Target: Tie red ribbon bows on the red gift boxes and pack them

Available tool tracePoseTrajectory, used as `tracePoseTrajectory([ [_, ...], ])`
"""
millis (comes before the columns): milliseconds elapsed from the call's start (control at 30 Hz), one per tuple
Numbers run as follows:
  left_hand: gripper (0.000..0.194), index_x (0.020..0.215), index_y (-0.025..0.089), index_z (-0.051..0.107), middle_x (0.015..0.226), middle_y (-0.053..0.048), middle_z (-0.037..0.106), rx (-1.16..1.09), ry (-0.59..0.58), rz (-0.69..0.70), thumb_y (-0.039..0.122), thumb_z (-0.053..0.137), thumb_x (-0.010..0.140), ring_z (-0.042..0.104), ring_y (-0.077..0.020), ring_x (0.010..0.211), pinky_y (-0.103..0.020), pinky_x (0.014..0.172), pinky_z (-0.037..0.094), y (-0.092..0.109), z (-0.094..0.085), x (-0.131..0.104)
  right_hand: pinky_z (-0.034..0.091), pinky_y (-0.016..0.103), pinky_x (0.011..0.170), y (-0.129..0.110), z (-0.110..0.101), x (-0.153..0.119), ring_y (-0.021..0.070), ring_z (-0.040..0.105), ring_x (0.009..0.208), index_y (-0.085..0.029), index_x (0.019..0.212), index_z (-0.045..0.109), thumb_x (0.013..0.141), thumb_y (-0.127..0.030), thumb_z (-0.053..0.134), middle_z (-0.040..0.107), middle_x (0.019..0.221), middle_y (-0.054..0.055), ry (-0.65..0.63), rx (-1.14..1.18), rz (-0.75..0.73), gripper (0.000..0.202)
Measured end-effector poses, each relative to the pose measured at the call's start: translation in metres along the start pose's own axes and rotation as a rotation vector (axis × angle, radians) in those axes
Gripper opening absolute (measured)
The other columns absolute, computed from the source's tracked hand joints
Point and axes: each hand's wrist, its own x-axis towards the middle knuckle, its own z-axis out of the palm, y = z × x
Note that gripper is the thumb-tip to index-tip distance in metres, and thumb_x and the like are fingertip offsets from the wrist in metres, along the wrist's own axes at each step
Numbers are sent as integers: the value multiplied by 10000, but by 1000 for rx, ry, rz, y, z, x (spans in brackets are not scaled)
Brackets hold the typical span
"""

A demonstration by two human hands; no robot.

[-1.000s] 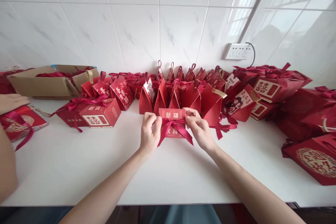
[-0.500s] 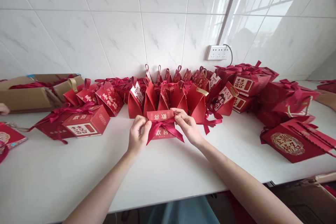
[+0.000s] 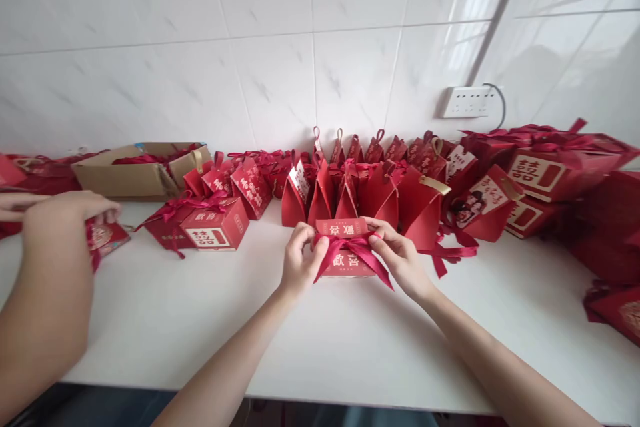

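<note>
A small red gift box (image 3: pixel 346 269) with gold characters sits on the white table in front of me. Across its top runs a dark-red satin ribbon (image 3: pixel 350 247) tied in a bow, its two tails hanging over the near side. My left hand (image 3: pixel 301 259) pinches the bow's left side between thumb and fingers. On the right side of the bow, my right hand (image 3: pixel 400 259) has its thumb and fingertips closed on the ribbon. Just behind the box stand several red peaked gift boxes (image 3: pixel 384 201).
Left of me, a co-worker's arm (image 3: pixel 50 280) reaches over another red box (image 3: pixel 106 240). A ribboned box (image 3: pixel 215 223) and an open cardboard carton (image 3: pixel 117 177) stand nearby. Stacked red boxes (image 3: pixel 565 173) are on the right. A power strip (image 3: pixel 469 103) hangs on the tiled wall.
My view has turned left, so the co-worker's arm and hands show now. Both my hands stay at the box; my fingers have shifted from its upper corners onto the bow's sides.
</note>
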Motion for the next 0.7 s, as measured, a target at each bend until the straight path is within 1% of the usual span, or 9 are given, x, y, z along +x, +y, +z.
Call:
tracePoseTrajectory([
  [100, 315, 624, 208, 321, 684, 20, 369, 16, -25, -16, 360, 520, 814, 408, -115, 617, -247, 603, 398, 3, 0, 0, 392, 450, 1010, 2, -1, -2, 281, 515, 1187, -200, 652, 543, 798, -515, 606, 546, 1285, 83, 16, 1, 2, 353],
  [233, 310, 629, 209, 314, 681, 19, 364, 54, -13, 20, 343, 484, 850, 397, -116, 616, -246, 588, 386, 7, 0, 1, 441, 437, 970, -1, 1, -4, 267, 552, 1139, -206, 718, 594, 804, -480, 609, 545, 1284, 68, -9, 10, -7, 288],
  [300, 316, 627, 208, 309, 681, 16, 363, 61, 5, 50, 336, 458, 874, 393, -117, 612, -249, 574, 376, 8, -1, 1, 421, 444, 995, -3, 2, -4, 265, 550, 1144, -205, 728, 604, 802, -472, 613, 549, 1277, 70, -12, 4, -9, 277],
  [433, 315, 627, 205, 323, 691, 9, 374, 63, 24, 92, 324, 421, 902, 398, -119, 614, -253, 562, 368, 6, -1, -1, 385, 445, 1026, -1, 4, -1, 270, 525, 1180, -197, 666, 574, 791, -452, 627, 542, 1290, 75, -20, 70, -11, 289],
  [600, 307, 630, 206, 341, 701, 7, 390, 86, 48, 152, 334, 451, 887, 429, -127, 647, -259, 621, 399, 1, 0, -2, 347, 468, 1038, 2, 3, 0, 278, 517, 1191, -192, 589, 504, 784, -406, 642, 560, 1263, 80, 3, 171, -51, 321],
  [633, 301, 635, 206, 349, 710, 5, 400, 81, 54, 148, 341, 470, 876, 440, -128, 661, -261, 636, 405, 0, 0, -2, 351, 468, 1033, 1, 3, 0, 277, 522, 1185, -192, 583, 501, 782, -407, 641, 561, 1261, 81, 7, 173, -56, 325],
  [700, 251, 696, 209, 395, 744, 3, 436, 37, 64, 70, 371, 516, 844, 466, -130, 685, -260, 648, 419, -3, 1, 0, 368, 458, 1022, -2, 2, -1, 272, 525, 1180, -193, 582, 506, 781, -419, 635, 560, 1258, 86, 8, 154, -65, 327],
])
